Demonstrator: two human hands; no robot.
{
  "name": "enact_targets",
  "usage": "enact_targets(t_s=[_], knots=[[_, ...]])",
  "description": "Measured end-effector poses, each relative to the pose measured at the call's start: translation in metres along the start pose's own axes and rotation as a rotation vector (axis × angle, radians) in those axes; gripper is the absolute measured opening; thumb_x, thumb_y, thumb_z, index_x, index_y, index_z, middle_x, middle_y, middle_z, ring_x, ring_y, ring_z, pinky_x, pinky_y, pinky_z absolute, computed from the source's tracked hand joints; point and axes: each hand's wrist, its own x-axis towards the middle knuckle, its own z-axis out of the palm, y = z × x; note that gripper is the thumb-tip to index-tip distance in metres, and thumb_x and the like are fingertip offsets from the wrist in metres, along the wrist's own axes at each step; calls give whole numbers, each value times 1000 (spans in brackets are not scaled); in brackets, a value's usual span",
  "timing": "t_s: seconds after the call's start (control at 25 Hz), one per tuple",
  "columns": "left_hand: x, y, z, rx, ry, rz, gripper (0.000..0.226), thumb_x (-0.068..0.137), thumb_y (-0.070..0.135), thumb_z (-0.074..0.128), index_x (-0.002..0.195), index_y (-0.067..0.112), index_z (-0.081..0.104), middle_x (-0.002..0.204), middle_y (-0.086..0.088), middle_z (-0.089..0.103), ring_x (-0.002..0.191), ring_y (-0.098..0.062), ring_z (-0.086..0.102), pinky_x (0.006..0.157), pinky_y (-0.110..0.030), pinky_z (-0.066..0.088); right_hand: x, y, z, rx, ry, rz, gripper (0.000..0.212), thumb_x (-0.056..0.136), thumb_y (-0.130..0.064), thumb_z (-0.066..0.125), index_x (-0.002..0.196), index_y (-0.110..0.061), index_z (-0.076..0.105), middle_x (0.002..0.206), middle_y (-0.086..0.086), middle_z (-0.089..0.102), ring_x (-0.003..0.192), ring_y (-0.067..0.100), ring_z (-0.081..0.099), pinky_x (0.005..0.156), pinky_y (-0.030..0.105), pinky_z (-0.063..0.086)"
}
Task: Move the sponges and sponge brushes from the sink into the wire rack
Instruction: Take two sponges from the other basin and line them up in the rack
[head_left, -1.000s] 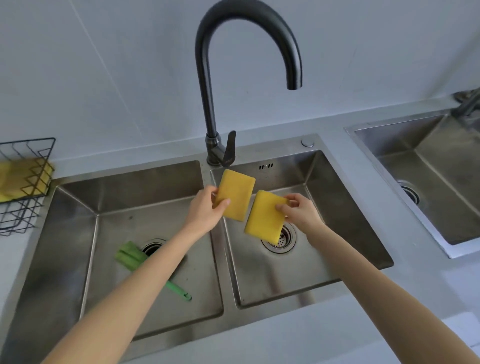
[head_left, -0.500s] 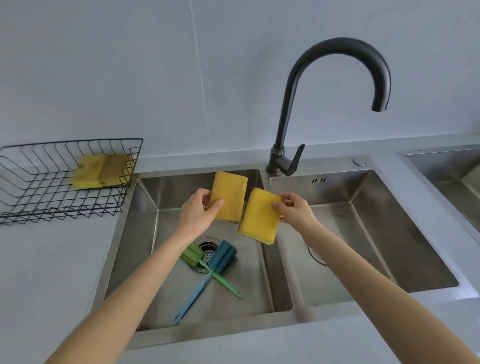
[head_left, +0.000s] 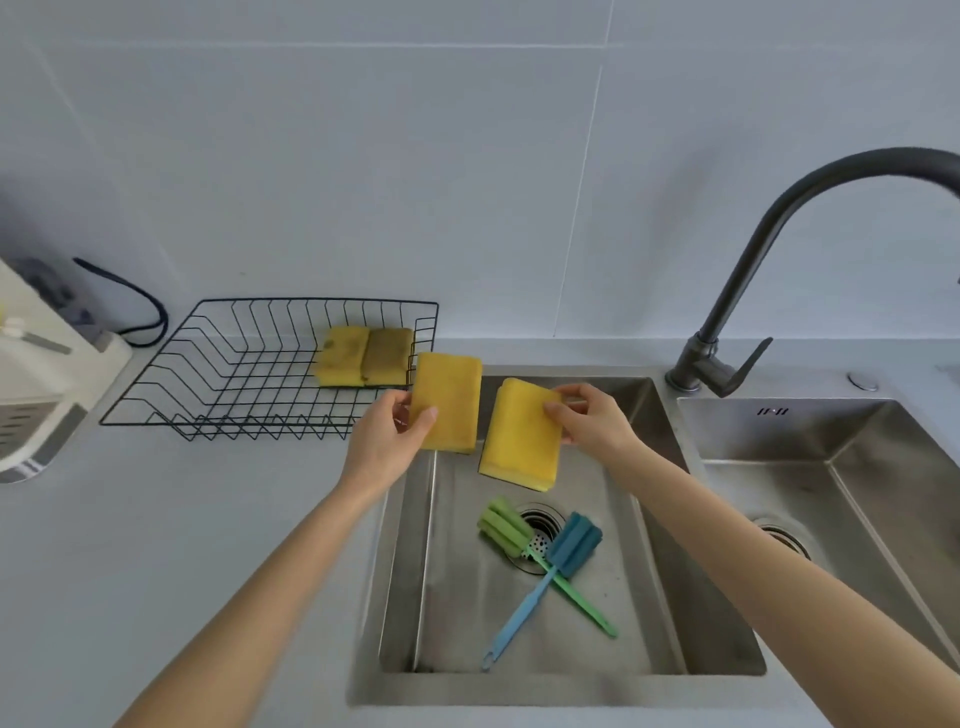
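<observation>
While a white appliance (head_left: 36, 374) sat at the far left edge of the grey surface (head_left: 156, 545) with a dark cable (head_left: 140, 306) looping behind it, the black wire rack (head_left: 218, 384) stood just to its right against the wall. Two worn yellow sponges (head_left: 363, 356) lay side by side in the rack's back right corner. The left hand (head_left: 384, 441) was closed on a yellow sponge (head_left: 449, 400), thumb across its front face and fingers behind, holding it upright over the sink's left rim, just beside the rack's right end. Next to it, slightly lower and not touching, a second yellow sponge (head_left: 522, 436) was pinched at its upper right corner by the right hand (head_left: 592, 421), hanging tilted above the left basin (head_left: 691, 597). Down on the basin floor, a green sponge brush (head_left: 506, 530) rested with its head beside the drain (head_left: 540, 519), handle running toward the lower right. A blue sponge brush (head_left: 574, 545) lay with its head on the drain's right side and its handle pointing to the lower left, the two handles crossing just below the drain. Further right, the black tap (head_left: 727, 358) rose from the divider between the basins, and the right basin (head_left: 841, 467) extended toward the frame's edge.
</observation>
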Motion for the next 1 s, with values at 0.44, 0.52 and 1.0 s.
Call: enact_targets(t_s=[0.44, 0.52, 1.0], knots=[[34, -60, -98, -4, 70, -63, 41, 88, 30, 55, 118, 3, 53, 98, -4, 56, 88, -21, 54, 76, -29, 40, 30, -75, 103, 22, -59, -76, 36, 91, -20, 57, 124, -8, 51, 114, 13, 55, 106, 30, 57, 96, 43, 51], [44, -70, -112, -2, 91, -74, 41, 89, 31, 54, 119, 4, 52, 100, -5, 57, 87, -19, 53, 76, -29, 39, 41, -85, 120, 18, -82, -80, 36, 90, -20, 58, 123, -8, 52, 110, 10, 54, 104, 30, 58, 97, 44, 51], [113, -138, -169, -20, 214, -276, 44, 90, 32, 51, 124, 4, 49, 108, -9, 57, 98, -29, 57, 89, -41, 46, 113, -152, 208, -46, -194, -19, 35, 90, -16, 58, 122, -3, 53, 110, 13, 54, 97, 29, 62, 81, 31, 55]])
